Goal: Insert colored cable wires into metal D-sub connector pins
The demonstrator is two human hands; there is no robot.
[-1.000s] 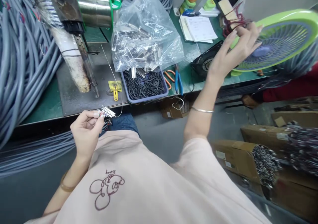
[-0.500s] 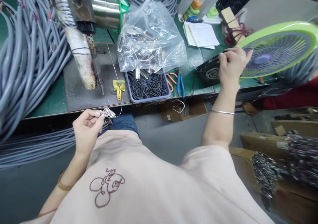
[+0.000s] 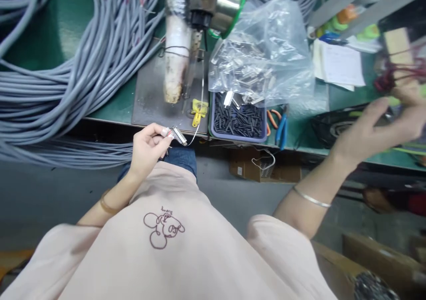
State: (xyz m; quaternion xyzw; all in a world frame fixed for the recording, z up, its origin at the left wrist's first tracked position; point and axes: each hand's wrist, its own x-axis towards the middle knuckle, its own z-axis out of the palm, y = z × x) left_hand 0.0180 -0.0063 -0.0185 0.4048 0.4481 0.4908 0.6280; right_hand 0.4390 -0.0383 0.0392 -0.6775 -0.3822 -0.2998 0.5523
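Note:
My left hand is pinched at the near bench edge, with coloured wire ends between thumb and finger. A small metal multi-pin connector sticks out just past the fingertips. Thin solder wire runs down to the connector from a yellow clip on the dark work plate. Above the plate stands a soldering iron, blurred, beside a white, scorched tube. Far to the right, my right hand is stretched over a black fan-like unit; motion smears its fingers, so their grip is unclear.
A purple tray of black sleeves sits under a clear bag of metal connectors. Blue- and orange-handled tools lie beside it. Grey cables cover the left. A solder spool, papers and a floor carton are also around.
The view has swung, shifting the bench rightward in the picture and putting most of the green fan out of frame. My left hand keeps its pinch. My right hand looks lower and more blurred.

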